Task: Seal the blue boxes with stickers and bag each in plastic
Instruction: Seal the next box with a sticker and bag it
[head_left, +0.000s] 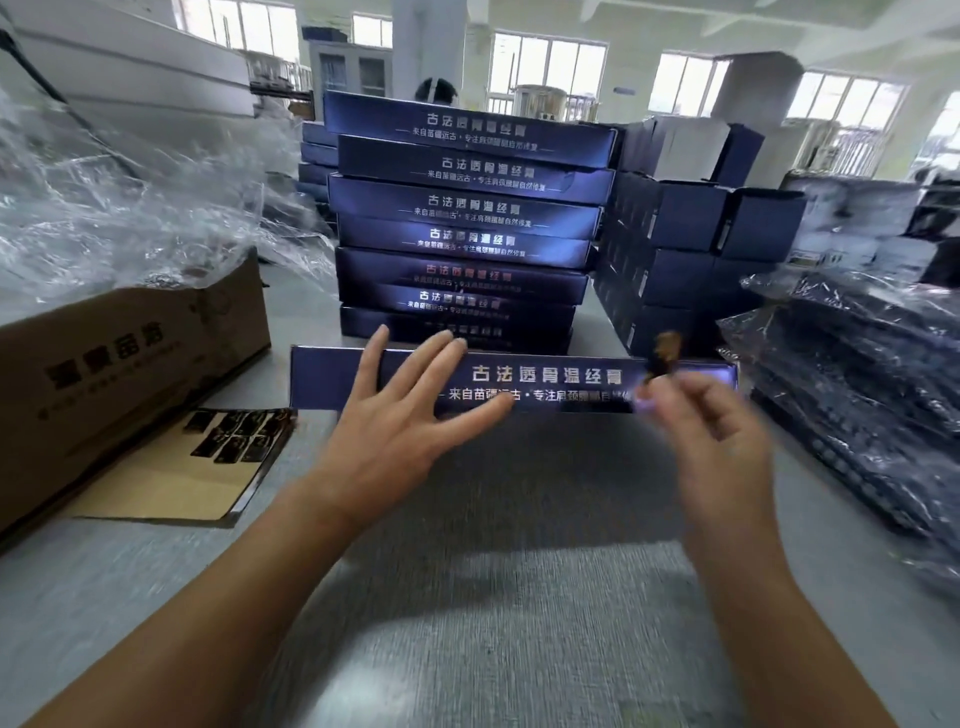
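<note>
Just above the blue box (545, 382), right fingers (696, 388) pinch a sticker (664, 353).

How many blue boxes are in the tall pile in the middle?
7: stacked one on another, from the top box down to the bottom box, which is half hidden behind the front box. More may be hidden behind.
</note>
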